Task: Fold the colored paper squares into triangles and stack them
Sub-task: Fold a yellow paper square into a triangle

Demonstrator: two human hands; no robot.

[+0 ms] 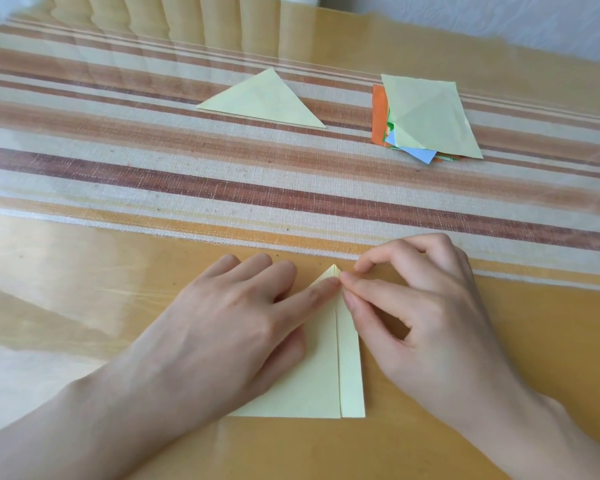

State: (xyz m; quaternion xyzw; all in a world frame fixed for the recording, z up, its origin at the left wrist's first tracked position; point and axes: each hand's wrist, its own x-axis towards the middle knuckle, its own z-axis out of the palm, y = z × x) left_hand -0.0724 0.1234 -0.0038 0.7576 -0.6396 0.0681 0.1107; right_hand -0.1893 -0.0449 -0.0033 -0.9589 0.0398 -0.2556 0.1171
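Note:
A pale yellow paper (326, 379) lies folded near the table's front edge, its point aimed away from me and a seam running down its middle. My left hand (229, 327) rests flat on its left half, fingers straight, index tip at the apex. My right hand (420, 306) has curled fingers and pinches the paper's right flap near the tip. A finished pale yellow triangle (267, 102) lies farther back in the centre. At the back right sits a pile of paper squares (426, 116), a creased pale yellow sheet on top, orange, green and blue edges showing beneath.
A glossy transparent cover over a striped cloth (153, 174) spans the wooden table (551, 341). A pale wall runs behind the table's far edge.

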